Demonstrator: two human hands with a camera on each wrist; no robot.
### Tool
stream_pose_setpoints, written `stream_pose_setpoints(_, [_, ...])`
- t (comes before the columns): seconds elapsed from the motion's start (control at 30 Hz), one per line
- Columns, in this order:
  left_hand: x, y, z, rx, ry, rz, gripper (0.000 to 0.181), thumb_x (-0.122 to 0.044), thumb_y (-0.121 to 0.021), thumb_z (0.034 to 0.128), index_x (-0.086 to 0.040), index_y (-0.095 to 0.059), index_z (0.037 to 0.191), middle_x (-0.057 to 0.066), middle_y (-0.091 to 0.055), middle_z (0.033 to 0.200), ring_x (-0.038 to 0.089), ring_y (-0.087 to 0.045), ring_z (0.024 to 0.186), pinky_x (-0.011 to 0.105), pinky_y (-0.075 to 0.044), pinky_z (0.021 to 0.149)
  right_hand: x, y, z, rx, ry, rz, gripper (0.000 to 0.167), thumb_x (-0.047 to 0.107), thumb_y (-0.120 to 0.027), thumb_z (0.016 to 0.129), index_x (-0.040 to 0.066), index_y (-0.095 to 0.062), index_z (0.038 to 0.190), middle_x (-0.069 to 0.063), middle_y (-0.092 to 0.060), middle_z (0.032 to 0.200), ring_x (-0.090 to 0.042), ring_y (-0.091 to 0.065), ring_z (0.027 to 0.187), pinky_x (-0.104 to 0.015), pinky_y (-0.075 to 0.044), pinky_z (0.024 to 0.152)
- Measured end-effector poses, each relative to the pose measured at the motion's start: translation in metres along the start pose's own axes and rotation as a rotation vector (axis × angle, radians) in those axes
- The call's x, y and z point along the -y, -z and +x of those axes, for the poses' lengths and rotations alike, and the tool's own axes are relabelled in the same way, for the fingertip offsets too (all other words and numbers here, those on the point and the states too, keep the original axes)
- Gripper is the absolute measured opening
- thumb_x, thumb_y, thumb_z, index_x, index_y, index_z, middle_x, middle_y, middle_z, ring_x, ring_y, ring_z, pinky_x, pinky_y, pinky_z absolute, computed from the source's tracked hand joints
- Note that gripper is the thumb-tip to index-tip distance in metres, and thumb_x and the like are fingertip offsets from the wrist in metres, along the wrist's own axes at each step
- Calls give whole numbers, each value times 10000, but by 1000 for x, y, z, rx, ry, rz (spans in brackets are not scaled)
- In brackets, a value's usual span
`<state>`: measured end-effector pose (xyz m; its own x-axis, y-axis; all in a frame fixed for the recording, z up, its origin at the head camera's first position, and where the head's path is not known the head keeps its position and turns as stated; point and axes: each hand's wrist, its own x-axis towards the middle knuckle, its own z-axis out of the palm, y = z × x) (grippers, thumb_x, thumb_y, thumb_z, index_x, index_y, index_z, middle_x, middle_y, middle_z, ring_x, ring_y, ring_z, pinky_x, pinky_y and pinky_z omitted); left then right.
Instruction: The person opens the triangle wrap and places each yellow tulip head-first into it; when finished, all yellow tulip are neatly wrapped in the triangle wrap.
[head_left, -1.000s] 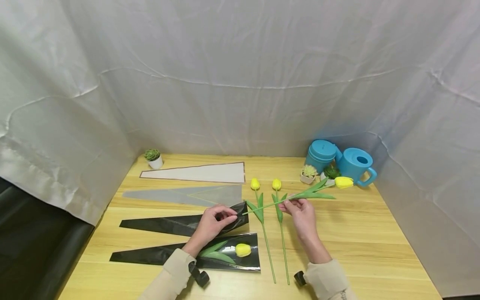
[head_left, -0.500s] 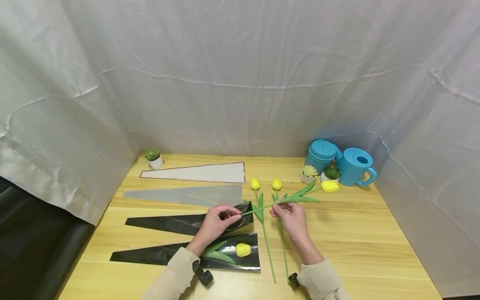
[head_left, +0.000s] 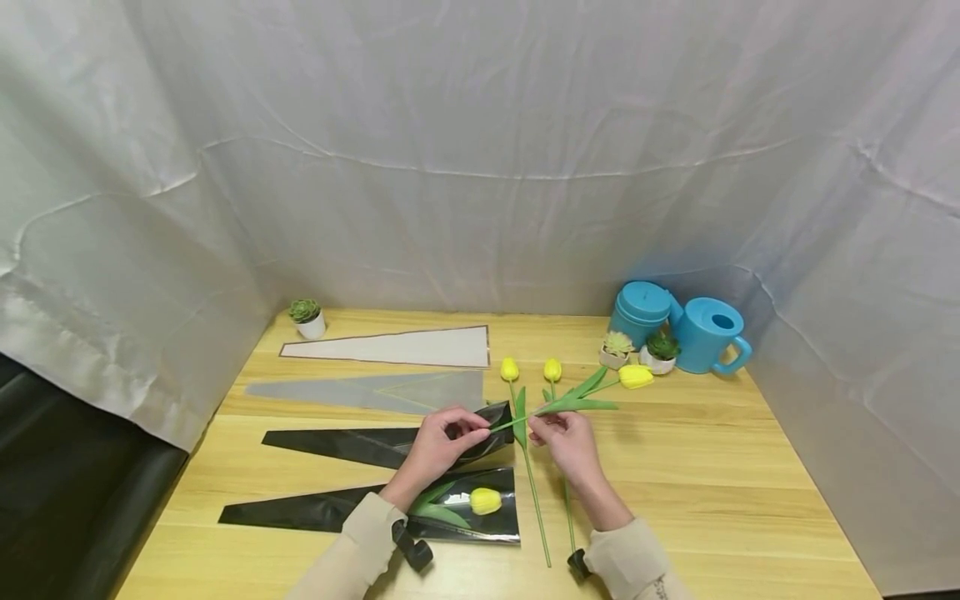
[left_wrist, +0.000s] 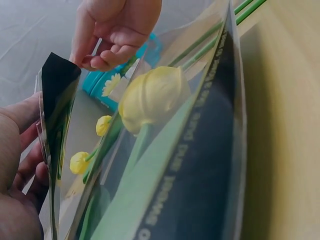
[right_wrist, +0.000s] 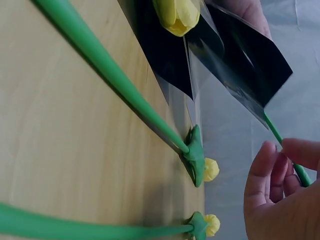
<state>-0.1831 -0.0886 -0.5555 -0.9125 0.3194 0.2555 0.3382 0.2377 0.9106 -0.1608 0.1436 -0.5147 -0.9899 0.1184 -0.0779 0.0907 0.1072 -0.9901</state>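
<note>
The left hand (head_left: 444, 440) grips the black sleeve (head_left: 352, 447), the right hand (head_left: 574, 447) pinches a tulip stem (head_left: 512, 423), well short of the surface's (head_left: 735, 483) back edge; straight, gentle feeding seems best.

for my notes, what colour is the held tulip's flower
The held tulip's flower is yellow; it shows best in the head view.

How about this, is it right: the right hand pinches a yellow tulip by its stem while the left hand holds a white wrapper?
Not quite: the left hand holds a black wrapper, not a white one, as the head view shows. The right hand does pinch a yellow tulip by its stem.
</note>
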Motion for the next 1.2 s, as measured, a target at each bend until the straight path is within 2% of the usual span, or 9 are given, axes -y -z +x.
stream_pose_setpoints(0.13, [0,-2,2,-3,-4,-3,87,-317,-773,946,-289,-801,1024,-64,-699,892,124,-587,725,261,-502,641,-1,-3,0,4,-20,-37,171,36,-751,930,-35,-722,1084,-74,-615,789,-223,-626,703,-300,-570,641])
stream_pose_setpoints(0.23, [-1,-3,3,2,-11,-17,93,-319,-770,948,-281,-800,1028,-54,-701,899,138,-585,722,268,-502,639,-2,-6,2,8,-42,-47,158,26,-760,919,-47,-713,1052,-18,-541,727,-167,-551,642,-259,-521,584])
stream_pose_setpoints(0.4, [-1,-4,4,6,-13,-25,91,-313,-768,950,-281,-799,1029,-52,-699,900,132,-582,716,267,-500,633,-1,-11,1,27,-41,-86,128,13,-740,932,-81,-685,998,-16,-476,694,-123,-475,599,-238,-452,539])
stream_pose_setpoints(0.57, [-1,-6,5,8,-18,-28,94,-306,-767,954,-273,-798,1035,-47,-701,910,126,-590,729,270,-513,647,-2,-15,-1,34,-35,-99,124,60,-763,931,-29,-701,990,5,-461,709,-108,-458,579,-215,-399,515])
stream_pose_setpoints(0.87, [0,-9,5,-5,-29,-40,90,-281,-763,961,-246,-800,1035,-29,-704,912,126,-588,726,274,-515,650,-1,-16,-3,34,-41,-91,133,87,-796,906,18,-701,968,4,-426,715,-96,-423,544,-206,-385,478])
stream_pose_setpoints(1.03, [2,-10,5,-20,-2,-52,89,-267,-774,952,-231,-804,1028,-16,-704,912,119,-587,730,274,-513,655,-2,-14,-3,7,-49,-87,174,105,-813,894,22,-671,948,8,-399,709,-88,-392,550,-205,-355,478])
stream_pose_setpoints(1.2, [3,-10,4,-30,5,-56,91,-255,-778,948,-216,-805,1026,1,-697,910,128,-581,729,268,-502,653,-2,-14,-3,30,-66,-71,173,125,-816,896,25,-720,999,22,-390,684,-87,-402,546,-206,-345,479])
